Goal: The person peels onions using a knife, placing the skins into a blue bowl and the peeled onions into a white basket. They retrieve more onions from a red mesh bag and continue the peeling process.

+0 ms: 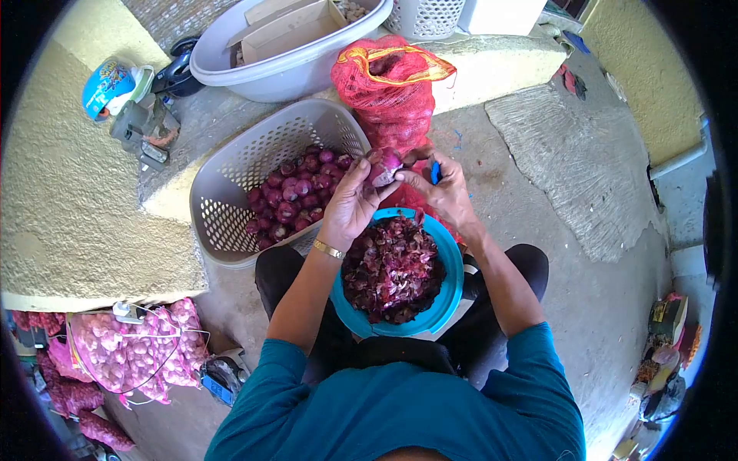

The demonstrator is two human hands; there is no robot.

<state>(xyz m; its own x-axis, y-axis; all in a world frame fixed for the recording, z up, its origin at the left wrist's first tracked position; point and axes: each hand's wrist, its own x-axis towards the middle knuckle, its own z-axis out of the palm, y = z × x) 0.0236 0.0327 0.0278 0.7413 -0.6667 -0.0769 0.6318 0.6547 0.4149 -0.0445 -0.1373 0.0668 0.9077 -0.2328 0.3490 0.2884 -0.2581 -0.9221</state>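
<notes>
A red onion (384, 166) is held up in my left hand (352, 201), with the fingers closed round its left side. My right hand (446, 190) meets it from the right, thumb and fingers pinching near the onion's lower edge. Tucked in that same hand is a small knife with a blue handle (436, 172); its blade I cannot make out. Below both hands, a turquoise basin (453, 265) between my knees holds a heap of onion skins (396, 269). To the left, a grey plastic basket (223, 169) contains many red onions (288, 192).
Behind the hands stands a red mesh sack (392, 100). A large grey tub (284, 84) with a cardboard box (296, 31) rests on the ledge. Mesh bags of garlic (138, 346) lie at lower left. Assorted items (661, 361) line the right wall.
</notes>
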